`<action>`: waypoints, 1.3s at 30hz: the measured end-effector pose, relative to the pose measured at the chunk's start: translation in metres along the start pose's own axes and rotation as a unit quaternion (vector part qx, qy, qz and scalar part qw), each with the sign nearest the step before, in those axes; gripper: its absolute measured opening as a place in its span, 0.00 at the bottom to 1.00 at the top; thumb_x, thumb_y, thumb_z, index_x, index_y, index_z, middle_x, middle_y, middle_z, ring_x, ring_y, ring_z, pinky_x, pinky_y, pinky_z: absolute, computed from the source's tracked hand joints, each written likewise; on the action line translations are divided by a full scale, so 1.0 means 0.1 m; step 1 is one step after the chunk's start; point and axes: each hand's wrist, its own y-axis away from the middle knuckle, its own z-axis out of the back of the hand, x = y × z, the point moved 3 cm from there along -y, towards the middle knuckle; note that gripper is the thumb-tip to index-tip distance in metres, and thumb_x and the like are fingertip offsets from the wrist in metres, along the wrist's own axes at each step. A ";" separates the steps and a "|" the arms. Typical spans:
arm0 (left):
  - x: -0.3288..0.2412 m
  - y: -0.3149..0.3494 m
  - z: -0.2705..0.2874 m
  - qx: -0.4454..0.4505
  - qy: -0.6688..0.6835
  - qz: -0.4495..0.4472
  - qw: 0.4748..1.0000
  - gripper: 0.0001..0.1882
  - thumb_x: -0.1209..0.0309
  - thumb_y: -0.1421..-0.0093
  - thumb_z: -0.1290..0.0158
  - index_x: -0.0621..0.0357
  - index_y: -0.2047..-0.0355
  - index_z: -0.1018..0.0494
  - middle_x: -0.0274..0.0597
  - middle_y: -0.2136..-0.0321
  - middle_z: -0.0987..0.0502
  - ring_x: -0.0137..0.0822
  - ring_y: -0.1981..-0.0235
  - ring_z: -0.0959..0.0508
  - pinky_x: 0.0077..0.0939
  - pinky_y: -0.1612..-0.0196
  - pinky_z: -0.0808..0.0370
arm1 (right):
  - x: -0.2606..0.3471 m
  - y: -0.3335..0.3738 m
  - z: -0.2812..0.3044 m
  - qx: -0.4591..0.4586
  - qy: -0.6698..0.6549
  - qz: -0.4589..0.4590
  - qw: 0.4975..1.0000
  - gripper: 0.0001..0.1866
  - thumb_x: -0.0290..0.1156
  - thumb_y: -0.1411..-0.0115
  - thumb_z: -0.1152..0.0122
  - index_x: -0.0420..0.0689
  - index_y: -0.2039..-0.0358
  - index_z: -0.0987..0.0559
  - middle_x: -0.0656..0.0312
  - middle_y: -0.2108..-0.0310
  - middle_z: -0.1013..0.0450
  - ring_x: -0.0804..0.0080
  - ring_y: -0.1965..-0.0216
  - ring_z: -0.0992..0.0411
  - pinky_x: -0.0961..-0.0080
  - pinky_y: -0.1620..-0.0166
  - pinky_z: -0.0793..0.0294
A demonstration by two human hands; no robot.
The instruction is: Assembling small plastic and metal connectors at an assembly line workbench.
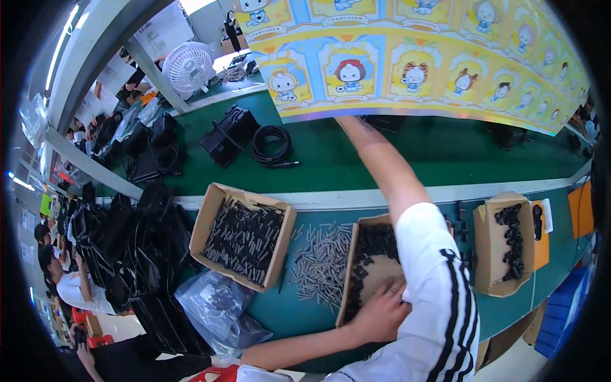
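Note:
My left hand (380, 312) lies palm down over the cardboard box (347, 286) in front of me. Its fingers reach across the bare box bottom, slightly apart, and their tips disappear behind my right sleeve. Small black plastic parts (374, 240) fill the far end of that box, with some along its left wall. My right arm stretches forward over the box, and its hand is hidden behind a big glossy sheet of cartoon cards (407, 79). Whether the right hand touches the sheet cannot be seen.
Left of the box lie a heap of metal pins (320, 264) and a carton of black-and-silver pins (242, 239). A plastic bag (219, 309) and black cases (153, 267) are farther left. Another carton (499, 245) stands right. A coiled cable (272, 146) lies on the shelf.

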 end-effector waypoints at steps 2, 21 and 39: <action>0.03 -0.02 -0.08 -0.077 -0.035 0.003 0.996 0.25 0.65 0.45 0.47 0.67 0.49 0.29 0.59 0.43 0.34 0.52 0.38 0.36 0.48 0.36 0.40 | 0.01 0.09 0.03 0.037 0.005 0.013 0.999 0.26 0.47 0.53 0.26 0.41 0.60 0.17 0.52 0.63 0.19 0.57 0.61 0.20 0.67 0.56 0.22; -0.04 0.89 0.80 -0.497 -0.134 0.218 0.829 0.08 0.81 0.46 0.45 0.60 0.65 0.25 0.44 0.73 0.24 0.45 0.72 0.23 0.37 0.67 0.25 | 2.56 2.91 0.76 0.353 0.091 0.193 0.911 0.11 0.27 0.53 0.32 0.40 0.68 0.19 0.51 0.66 0.23 0.52 0.57 0.24 0.59 0.54 0.23; 0.48 1.71 0.50 -0.501 -0.210 0.354 0.761 0.02 0.80 0.37 0.49 0.64 0.68 0.30 0.47 0.74 0.24 0.45 0.72 0.23 0.31 0.64 0.26 | 2.44 2.95 0.31 0.340 0.146 0.102 0.923 0.09 0.20 0.54 0.39 0.39 0.69 0.19 0.44 0.63 0.23 0.45 0.58 0.22 0.56 0.57 0.20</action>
